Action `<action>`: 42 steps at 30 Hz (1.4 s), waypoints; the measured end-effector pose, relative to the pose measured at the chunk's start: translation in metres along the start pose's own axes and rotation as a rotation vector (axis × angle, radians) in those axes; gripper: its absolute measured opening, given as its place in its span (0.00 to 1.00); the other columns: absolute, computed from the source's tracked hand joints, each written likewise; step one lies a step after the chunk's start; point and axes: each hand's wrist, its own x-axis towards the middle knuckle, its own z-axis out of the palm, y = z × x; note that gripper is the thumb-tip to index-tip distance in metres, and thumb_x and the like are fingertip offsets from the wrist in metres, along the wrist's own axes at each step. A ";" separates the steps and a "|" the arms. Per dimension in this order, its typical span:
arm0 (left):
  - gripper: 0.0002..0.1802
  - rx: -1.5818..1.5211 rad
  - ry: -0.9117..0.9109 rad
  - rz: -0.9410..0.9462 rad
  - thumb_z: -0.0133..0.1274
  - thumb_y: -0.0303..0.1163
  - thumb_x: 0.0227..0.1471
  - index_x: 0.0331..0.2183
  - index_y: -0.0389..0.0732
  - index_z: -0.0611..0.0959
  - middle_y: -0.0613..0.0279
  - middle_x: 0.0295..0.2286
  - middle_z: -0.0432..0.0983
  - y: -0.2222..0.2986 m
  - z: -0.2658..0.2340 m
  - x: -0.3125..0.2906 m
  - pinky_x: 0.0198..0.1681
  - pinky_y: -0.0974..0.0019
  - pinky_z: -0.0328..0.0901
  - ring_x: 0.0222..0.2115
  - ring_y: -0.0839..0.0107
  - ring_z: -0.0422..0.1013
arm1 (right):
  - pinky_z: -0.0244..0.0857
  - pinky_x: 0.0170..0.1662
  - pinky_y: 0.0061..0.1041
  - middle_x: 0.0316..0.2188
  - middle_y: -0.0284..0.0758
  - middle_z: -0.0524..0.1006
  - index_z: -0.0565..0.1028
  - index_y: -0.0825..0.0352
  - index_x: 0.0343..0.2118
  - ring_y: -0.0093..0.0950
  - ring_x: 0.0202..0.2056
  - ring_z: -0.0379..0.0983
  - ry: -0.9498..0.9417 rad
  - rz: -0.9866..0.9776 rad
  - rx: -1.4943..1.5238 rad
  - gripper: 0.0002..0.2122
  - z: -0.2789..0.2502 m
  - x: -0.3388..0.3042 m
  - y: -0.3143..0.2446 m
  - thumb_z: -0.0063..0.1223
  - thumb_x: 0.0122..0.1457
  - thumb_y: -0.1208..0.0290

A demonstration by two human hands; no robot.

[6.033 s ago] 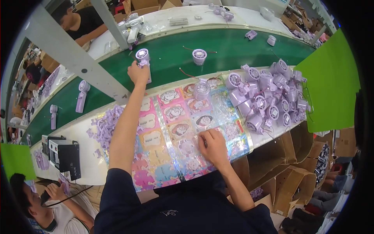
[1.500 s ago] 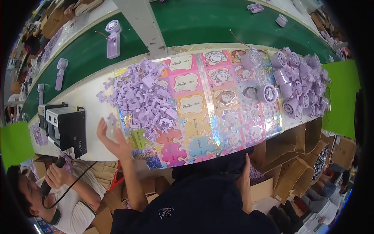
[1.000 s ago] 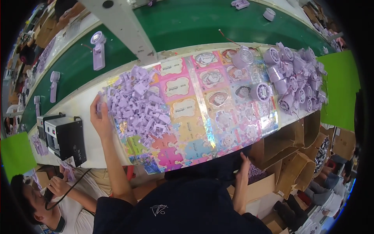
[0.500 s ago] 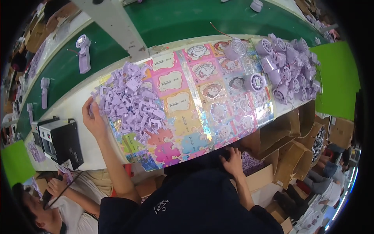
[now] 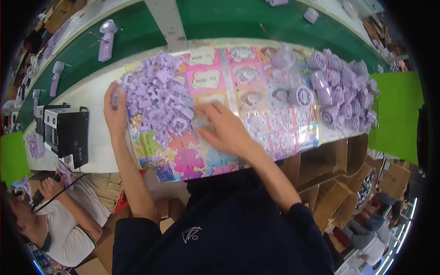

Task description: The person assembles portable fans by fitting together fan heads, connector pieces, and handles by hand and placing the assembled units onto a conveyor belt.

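Observation:
A heap of small light-purple plastic parts (image 5: 158,96) lies on a colourful printed sheet (image 5: 220,160). At the heap's left edge, my left hand (image 5: 116,112) has its thumb and fingers curled about a purple plastic part (image 5: 116,97), mostly hidden by the fingers. My right hand (image 5: 224,130) reaches over the sheet just right of the heap, its fingers spread and somewhat blurred, with nothing visible in them. Toward the right on the sheet stands a round purple fan housing (image 5: 301,96), and another, clear-looking round piece (image 5: 283,57) sits farther back.
Purple fan bodies (image 5: 341,91) with thin wires are piled at the right. A black-and-white device (image 5: 68,133) stands at the left, near a seated person (image 5: 68,220). Behind runs a green conveyor (image 5: 220,25) carrying handheld fan bodies (image 5: 106,43). Cardboard boxes (image 5: 321,167) are at the lower right.
My right hand has risen from below the table's front edge to over the sheet beside the heap. The left hand stays at the heap's left edge. The whole view has shifted slightly.

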 end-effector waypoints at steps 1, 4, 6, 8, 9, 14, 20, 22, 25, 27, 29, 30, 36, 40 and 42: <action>0.25 -0.009 -0.014 -0.001 0.57 0.33 0.61 0.57 0.36 0.75 0.55 0.56 0.72 -0.003 -0.003 -0.002 0.60 0.65 0.60 0.56 0.66 0.67 | 0.70 0.39 0.33 0.40 0.40 0.75 0.72 0.67 0.52 0.37 0.38 0.74 0.008 -0.032 -0.019 0.20 0.005 0.005 0.008 0.61 0.57 0.70; 0.21 -0.042 0.034 -0.045 0.57 0.32 0.61 0.54 0.36 0.79 0.56 0.51 0.76 -0.007 -0.010 -0.002 0.56 0.67 0.64 0.51 0.70 0.71 | 0.70 0.40 0.27 0.39 0.36 0.75 0.72 0.67 0.53 0.30 0.37 0.74 -0.106 0.081 0.268 0.20 -0.006 0.006 0.015 0.61 0.58 0.71; 0.19 -0.064 0.098 -0.038 0.57 0.31 0.61 0.51 0.33 0.80 0.56 0.48 0.78 -0.021 -0.014 0.000 0.54 0.69 0.66 0.48 0.71 0.73 | 0.69 0.42 0.23 0.38 0.33 0.77 0.74 0.68 0.48 0.22 0.38 0.73 -0.172 0.262 0.530 0.14 -0.024 -0.021 0.024 0.58 0.60 0.75; 0.17 -0.085 0.108 -0.021 0.55 0.29 0.62 0.50 0.32 0.81 0.55 0.47 0.79 -0.019 -0.009 -0.001 0.53 0.70 0.66 0.47 0.71 0.73 | 0.69 0.42 0.23 0.36 0.32 0.78 0.77 0.70 0.43 0.21 0.38 0.74 -0.358 0.353 0.601 0.08 -0.065 -0.069 0.037 0.53 0.61 0.79; 0.17 -0.077 0.101 -0.028 0.55 0.29 0.62 0.50 0.32 0.81 0.55 0.47 0.79 -0.017 -0.012 -0.005 0.53 0.70 0.66 0.47 0.71 0.73 | 0.69 0.43 0.23 0.35 0.33 0.79 0.79 0.71 0.41 0.21 0.38 0.74 -0.489 0.331 0.613 0.07 -0.085 -0.095 0.044 0.51 0.62 0.81; 0.15 -0.046 0.150 -0.038 0.54 0.29 0.63 0.47 0.31 0.83 0.54 0.45 0.80 -0.012 -0.002 -0.002 0.52 0.70 0.67 0.45 0.71 0.75 | 0.69 0.43 0.22 0.35 0.31 0.79 0.78 0.70 0.41 0.21 0.37 0.74 -0.250 1.091 0.634 0.08 -0.073 -0.287 0.084 0.51 0.60 0.79; 0.15 -0.059 0.161 -0.019 0.54 0.30 0.63 0.47 0.30 0.82 0.53 0.44 0.80 -0.017 -0.006 -0.003 0.51 0.70 0.69 0.44 0.71 0.75 | 0.67 0.39 0.20 0.32 0.31 0.76 0.75 0.70 0.45 0.19 0.36 0.72 0.142 1.112 0.476 0.11 0.006 -0.356 0.072 0.58 0.59 0.75; 0.15 -0.054 0.160 -0.031 0.54 0.30 0.63 0.47 0.30 0.82 0.53 0.44 0.80 -0.016 -0.005 -0.004 0.51 0.70 0.68 0.44 0.71 0.75 | 0.66 0.36 0.19 0.35 0.33 0.74 0.74 0.70 0.44 0.19 0.34 0.70 0.239 1.110 0.410 0.13 0.019 -0.351 0.070 0.62 0.59 0.71; 0.15 -0.048 0.159 -0.028 0.54 0.30 0.64 0.47 0.30 0.82 0.53 0.44 0.81 -0.013 -0.003 -0.003 0.51 0.70 0.68 0.44 0.71 0.75 | 0.66 0.35 0.21 0.33 0.32 0.70 0.74 0.69 0.42 0.20 0.32 0.68 0.293 1.136 0.201 0.13 0.031 -0.342 0.079 0.64 0.58 0.70; 0.15 -0.045 0.150 -0.014 0.54 0.30 0.64 0.47 0.30 0.83 0.53 0.44 0.81 -0.013 -0.005 -0.004 0.51 0.70 0.67 0.44 0.71 0.75 | 0.64 0.35 0.22 0.31 0.32 0.67 0.73 0.69 0.41 0.21 0.31 0.65 0.323 1.108 0.102 0.14 0.034 -0.338 0.081 0.65 0.58 0.69; 0.14 -0.032 0.164 -0.033 0.54 0.30 0.64 0.47 0.30 0.83 0.54 0.44 0.81 -0.017 -0.008 -0.005 0.52 0.70 0.67 0.44 0.71 0.75 | 0.63 0.37 0.21 0.32 0.28 0.67 0.73 0.67 0.40 0.20 0.32 0.65 0.289 1.111 0.140 0.11 0.028 -0.331 0.075 0.64 0.58 0.72; 0.14 -0.031 0.161 -0.034 0.54 0.30 0.64 0.47 0.30 0.83 0.54 0.44 0.81 -0.020 -0.008 -0.004 0.52 0.70 0.67 0.44 0.71 0.75 | 0.62 0.38 0.20 0.32 0.26 0.68 0.73 0.65 0.38 0.19 0.32 0.64 0.441 1.148 0.412 0.09 0.032 -0.343 0.080 0.62 0.58 0.74; 0.15 -0.007 0.173 -0.023 0.55 0.31 0.63 0.46 0.30 0.83 0.56 0.43 0.81 -0.017 -0.009 -0.003 0.51 0.70 0.68 0.43 0.72 0.75 | 0.64 0.46 0.18 0.28 0.27 0.72 0.67 0.60 0.26 0.18 0.36 0.70 0.856 1.120 0.995 0.09 0.004 -0.369 0.099 0.45 0.55 0.85; 0.14 0.007 0.183 -0.019 0.54 0.31 0.63 0.46 0.30 0.83 0.56 0.42 0.81 -0.016 -0.005 -0.002 0.50 0.70 0.68 0.43 0.72 0.75 | 0.60 0.26 0.18 0.18 0.22 0.64 0.62 0.59 0.20 0.14 0.21 0.60 0.986 1.127 0.394 0.17 -0.004 -0.371 0.157 0.52 0.67 0.68; 0.14 0.026 0.164 0.006 0.54 0.30 0.64 0.45 0.30 0.83 0.55 0.42 0.81 -0.017 -0.005 -0.002 0.49 0.71 0.69 0.42 0.72 0.76 | 0.53 0.25 0.17 0.17 0.20 0.63 0.63 0.62 0.20 0.12 0.22 0.58 0.903 1.051 0.245 0.20 -0.017 -0.353 0.164 0.56 0.67 0.63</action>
